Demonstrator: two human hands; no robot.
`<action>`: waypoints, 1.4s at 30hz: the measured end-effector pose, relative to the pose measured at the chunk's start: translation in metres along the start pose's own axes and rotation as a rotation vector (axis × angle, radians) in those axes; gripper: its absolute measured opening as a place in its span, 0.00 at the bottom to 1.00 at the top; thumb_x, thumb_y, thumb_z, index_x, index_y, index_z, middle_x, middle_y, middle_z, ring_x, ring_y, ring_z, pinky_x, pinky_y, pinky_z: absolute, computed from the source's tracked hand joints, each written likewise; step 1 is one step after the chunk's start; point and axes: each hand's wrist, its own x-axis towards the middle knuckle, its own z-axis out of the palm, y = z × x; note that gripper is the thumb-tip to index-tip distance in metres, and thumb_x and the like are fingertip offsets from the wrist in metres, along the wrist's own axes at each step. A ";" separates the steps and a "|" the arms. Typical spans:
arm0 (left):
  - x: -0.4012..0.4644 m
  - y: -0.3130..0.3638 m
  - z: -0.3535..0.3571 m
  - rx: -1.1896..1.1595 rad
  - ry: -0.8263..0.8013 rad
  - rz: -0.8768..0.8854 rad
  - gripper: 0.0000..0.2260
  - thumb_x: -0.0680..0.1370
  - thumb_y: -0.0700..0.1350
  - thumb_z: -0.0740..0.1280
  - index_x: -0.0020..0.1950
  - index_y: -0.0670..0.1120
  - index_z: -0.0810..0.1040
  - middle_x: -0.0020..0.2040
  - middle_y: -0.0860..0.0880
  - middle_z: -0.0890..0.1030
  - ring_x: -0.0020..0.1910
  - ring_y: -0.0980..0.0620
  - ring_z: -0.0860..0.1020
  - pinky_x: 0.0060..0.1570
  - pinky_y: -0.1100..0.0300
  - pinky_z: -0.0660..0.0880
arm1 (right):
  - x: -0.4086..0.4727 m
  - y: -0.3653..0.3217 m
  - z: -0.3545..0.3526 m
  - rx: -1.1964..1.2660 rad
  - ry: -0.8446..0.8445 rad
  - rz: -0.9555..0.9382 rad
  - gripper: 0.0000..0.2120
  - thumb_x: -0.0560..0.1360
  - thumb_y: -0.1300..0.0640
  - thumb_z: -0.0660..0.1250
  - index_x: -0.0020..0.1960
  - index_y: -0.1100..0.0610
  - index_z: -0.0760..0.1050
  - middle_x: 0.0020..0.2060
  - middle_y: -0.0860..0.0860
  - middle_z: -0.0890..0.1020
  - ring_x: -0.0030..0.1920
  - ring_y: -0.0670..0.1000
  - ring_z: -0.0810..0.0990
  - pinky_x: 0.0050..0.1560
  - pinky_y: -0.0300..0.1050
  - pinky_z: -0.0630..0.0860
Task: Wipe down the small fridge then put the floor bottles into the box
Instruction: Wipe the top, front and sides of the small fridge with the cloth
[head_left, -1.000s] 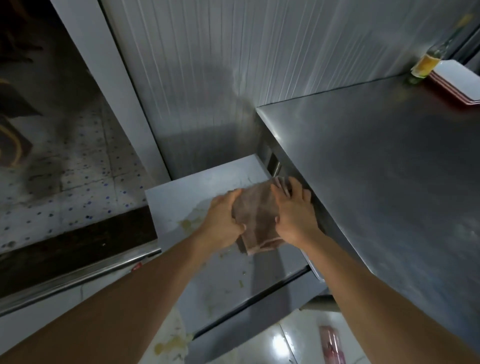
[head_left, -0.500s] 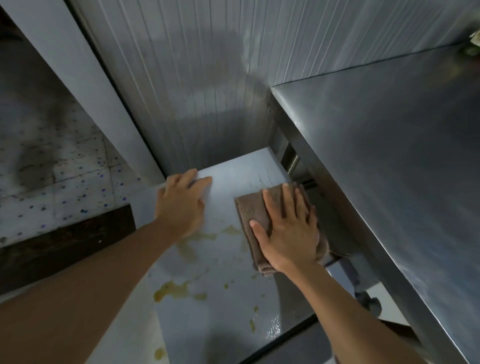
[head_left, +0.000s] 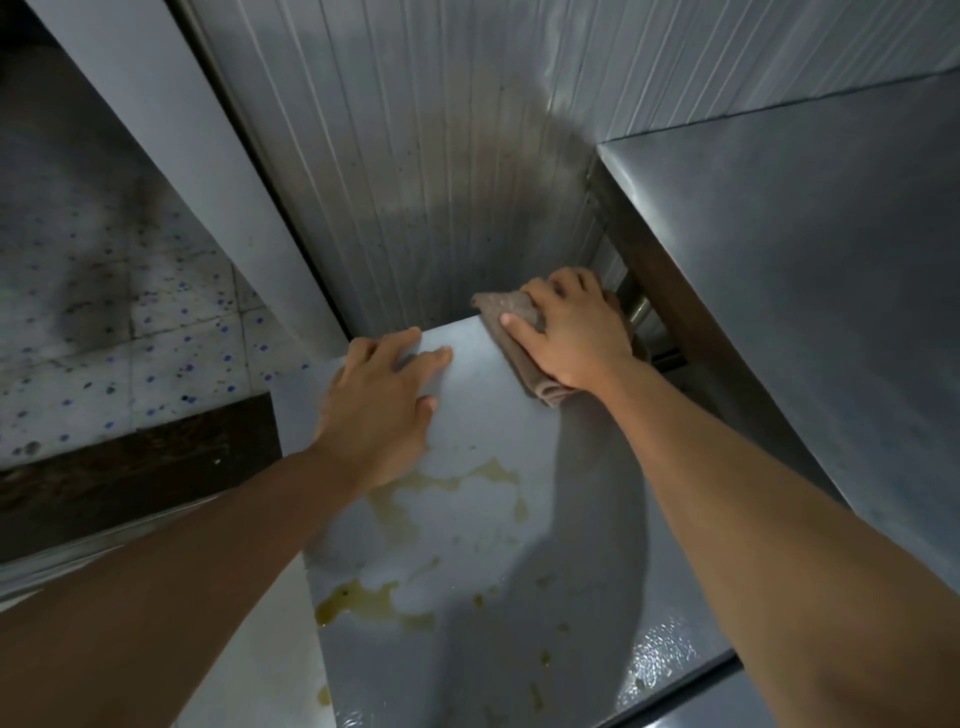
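Note:
The small fridge's grey top (head_left: 519, 545) fills the lower middle, with yellowish spill stains across it. My right hand (head_left: 571, 332) presses a folded brown cloth (head_left: 506, 312) flat on the top's far right corner, against the wall. My left hand (head_left: 382, 405) lies flat, fingers spread, on the far left part of the top and holds nothing. No bottles or box are in view.
A steel counter (head_left: 805, 312) stands higher on the right, close beside the fridge. A ribbed metal wall (head_left: 441, 156) rises behind. A speckled tile floor (head_left: 104, 338) lies at the left beyond a grey post (head_left: 208, 156).
My right hand has slid the cloth from the middle of the fridge top to its far right corner. My left hand let go of the cloth and rests flat on the top.

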 end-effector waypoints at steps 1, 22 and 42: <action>0.001 0.000 -0.001 -0.006 -0.016 -0.007 0.23 0.78 0.48 0.63 0.72 0.54 0.65 0.74 0.50 0.61 0.68 0.44 0.60 0.64 0.51 0.65 | 0.001 0.000 0.000 -0.009 -0.006 -0.006 0.25 0.77 0.36 0.51 0.65 0.51 0.68 0.61 0.57 0.71 0.65 0.59 0.65 0.61 0.56 0.65; -0.078 -0.079 -0.042 -0.380 0.018 -0.373 0.25 0.75 0.35 0.62 0.70 0.48 0.63 0.67 0.44 0.67 0.62 0.42 0.73 0.59 0.44 0.72 | -0.027 -0.106 0.021 -0.112 -0.011 -0.095 0.26 0.78 0.37 0.48 0.74 0.42 0.56 0.73 0.50 0.62 0.75 0.54 0.54 0.73 0.56 0.51; -0.113 -0.093 -0.061 -0.344 0.004 -0.347 0.25 0.76 0.37 0.64 0.71 0.50 0.63 0.68 0.47 0.67 0.64 0.48 0.72 0.60 0.47 0.73 | -0.123 -0.211 0.040 -0.059 -0.062 -0.314 0.31 0.71 0.40 0.60 0.72 0.39 0.58 0.77 0.50 0.49 0.77 0.57 0.42 0.73 0.64 0.41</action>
